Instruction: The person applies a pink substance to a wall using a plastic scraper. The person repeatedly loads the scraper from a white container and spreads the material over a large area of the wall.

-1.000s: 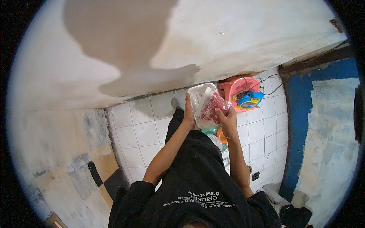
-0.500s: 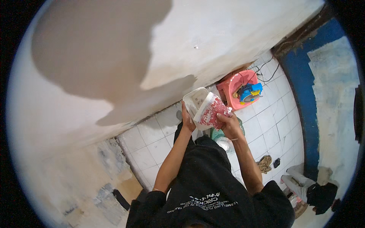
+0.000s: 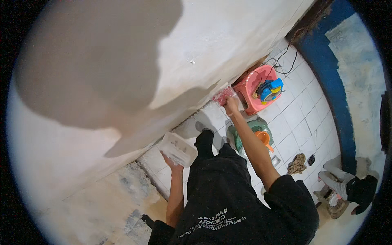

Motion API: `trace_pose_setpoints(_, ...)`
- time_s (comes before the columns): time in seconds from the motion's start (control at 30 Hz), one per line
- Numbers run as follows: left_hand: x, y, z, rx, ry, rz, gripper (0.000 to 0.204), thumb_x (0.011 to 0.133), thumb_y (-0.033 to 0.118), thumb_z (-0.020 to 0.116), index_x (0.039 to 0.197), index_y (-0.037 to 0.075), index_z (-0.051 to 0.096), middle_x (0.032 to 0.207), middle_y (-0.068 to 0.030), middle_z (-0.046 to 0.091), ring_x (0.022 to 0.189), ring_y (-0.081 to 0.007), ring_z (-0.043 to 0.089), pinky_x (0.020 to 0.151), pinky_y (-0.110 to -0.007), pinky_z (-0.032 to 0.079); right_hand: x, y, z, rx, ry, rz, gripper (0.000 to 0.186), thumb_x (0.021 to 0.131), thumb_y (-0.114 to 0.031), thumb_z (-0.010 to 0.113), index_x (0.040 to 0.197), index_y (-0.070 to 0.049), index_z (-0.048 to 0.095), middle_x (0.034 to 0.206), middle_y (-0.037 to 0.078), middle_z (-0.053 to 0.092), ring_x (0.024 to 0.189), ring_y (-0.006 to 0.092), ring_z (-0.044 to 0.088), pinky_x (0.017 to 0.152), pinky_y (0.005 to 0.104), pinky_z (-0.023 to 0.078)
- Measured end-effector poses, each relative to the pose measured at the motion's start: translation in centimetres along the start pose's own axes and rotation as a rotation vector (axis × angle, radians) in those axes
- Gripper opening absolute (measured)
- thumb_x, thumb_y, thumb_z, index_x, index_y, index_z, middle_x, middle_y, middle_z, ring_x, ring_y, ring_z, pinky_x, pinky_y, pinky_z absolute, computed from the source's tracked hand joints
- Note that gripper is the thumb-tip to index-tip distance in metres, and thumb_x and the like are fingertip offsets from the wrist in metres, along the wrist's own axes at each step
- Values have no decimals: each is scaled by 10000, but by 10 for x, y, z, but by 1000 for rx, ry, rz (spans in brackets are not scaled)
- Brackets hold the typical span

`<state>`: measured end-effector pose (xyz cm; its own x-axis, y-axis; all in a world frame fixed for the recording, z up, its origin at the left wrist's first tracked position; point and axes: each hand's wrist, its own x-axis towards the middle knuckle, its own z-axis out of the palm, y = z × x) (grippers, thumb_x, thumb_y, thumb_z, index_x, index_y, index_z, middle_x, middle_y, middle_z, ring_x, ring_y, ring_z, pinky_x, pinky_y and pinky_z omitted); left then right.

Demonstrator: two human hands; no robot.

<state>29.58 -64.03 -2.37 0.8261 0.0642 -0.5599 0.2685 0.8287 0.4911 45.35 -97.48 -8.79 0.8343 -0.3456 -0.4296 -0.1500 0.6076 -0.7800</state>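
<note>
Head view: the person stands over white floor tiles (image 3: 300,130), facing a pale plastered wall (image 3: 220,45).

Main change: the hands have parted. Half a second ago the red spreader (image 3: 223,96), smeared with white paste, was over the white rectangular tub (image 3: 179,150), both hands close together in front of the body. Now the right hand (image 3: 231,106) reaches forward with the spreader, gripping it at the near end, arm almost straight. Its whitened far edge is at the foot of the wall, near the pink plastic stool (image 3: 250,104); whether it actually touches the plaster I cannot tell from here.

Left hand (image 3: 174,163) has swung out to the left and keeps hold of the tub, fingers around its near side; tub tilted, pale residue inside.

My reading: the work has passed from tub to wall, the left hand now only carrying while the right handles the blade.

Surroundings: blue-and-yellow fan (image 3: 270,90) on the stool; orange cup (image 3: 263,137) at a green plastic item (image 3: 259,123), partly behind the right forearm; crumpled brown rag (image 3: 297,164); another person (image 3: 361,192) well apart, lower right.
</note>
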Motion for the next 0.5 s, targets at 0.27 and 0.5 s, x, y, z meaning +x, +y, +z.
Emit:
trace_pose_setpoints(0.27, -32, 34, -19, -133, 83, 99, 695, 861, 572, 464, 1385, 129, 355, 1415, -100, 370, 1255, -335, 377, 1040, -515, 313, -21, 60, 141, -714, 408, -500, 202, 769, -111, 565, 645, 48, 592, 523, 86, 526, 499, 123, 489, 457, 324, 385)
trace_pose_setpoints(0.5, -45, 43, -27, -57, 214, 148, 703, 869, 587, 432, 1389, 121, 352, 1425, -99, 356, 1262, -335, 370, 1045, -515, 307, -78, 38, 108, -188, 257, -124, 229, 797, -149, 592, 659, 33, 607, 545, 51, 549, 482, 131, 491, 449, 307, 392)
